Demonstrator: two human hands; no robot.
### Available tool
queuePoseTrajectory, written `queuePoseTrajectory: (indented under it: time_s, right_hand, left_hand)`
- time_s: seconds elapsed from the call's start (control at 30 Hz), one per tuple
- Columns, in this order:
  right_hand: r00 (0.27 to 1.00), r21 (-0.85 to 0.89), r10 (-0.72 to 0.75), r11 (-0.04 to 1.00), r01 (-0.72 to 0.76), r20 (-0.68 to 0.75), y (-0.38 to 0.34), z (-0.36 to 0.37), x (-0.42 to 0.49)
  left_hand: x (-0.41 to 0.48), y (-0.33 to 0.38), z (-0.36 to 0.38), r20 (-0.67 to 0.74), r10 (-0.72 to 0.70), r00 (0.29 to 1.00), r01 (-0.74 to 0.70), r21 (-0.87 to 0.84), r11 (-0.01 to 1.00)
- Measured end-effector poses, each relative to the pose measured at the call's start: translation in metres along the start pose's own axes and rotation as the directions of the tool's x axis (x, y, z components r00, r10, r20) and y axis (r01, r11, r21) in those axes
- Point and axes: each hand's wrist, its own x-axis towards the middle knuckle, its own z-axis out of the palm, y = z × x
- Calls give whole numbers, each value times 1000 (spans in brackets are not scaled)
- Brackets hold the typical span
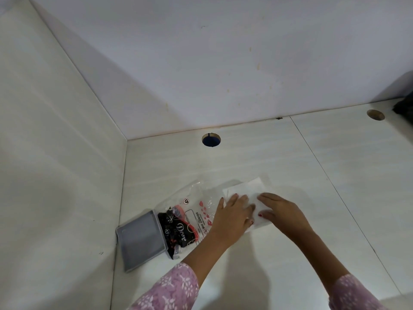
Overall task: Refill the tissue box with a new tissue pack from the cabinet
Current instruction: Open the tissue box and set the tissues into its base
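Resting flat, uncurled, left hand and right hand press tissue stack: soft, light, probably slippery-wrapped; lift by long edges.

Both sleeves are pink-lilac cloth printed with small white flowers, ending at the wrists. The fingernails are painted red.

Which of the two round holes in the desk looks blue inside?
The hole near the back wall, above the hands, shows blue inside. The other hole, far right by a dark object, looks brown.
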Motion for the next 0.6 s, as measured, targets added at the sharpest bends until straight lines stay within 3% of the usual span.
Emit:
queuePoseTrajectory:
  time_s: [0.17, 0.3, 0.47, 0.6]
  right_hand:
    - [998, -143, 35, 989, -44, -60, 3, 25, -2]
    - [990, -246, 141, 959, -140, -14, -7, 23, 3]
    - [1000, -340, 6, 941, -3, 8, -16, 13, 14]
    - [985, -485, 39, 873, 48, 168, -6, 1, 25]
  left_hand:
    - [3, -3, 9, 136, -77, 988, 54, 162, 985]
    - [9, 2, 6, 170, -88, 981, 51, 212, 976]
    - [8, 6, 2, 52, -104, 993, 90, 226, 970]
    - [8, 4, 3, 142, -240, 960, 190, 296, 936]
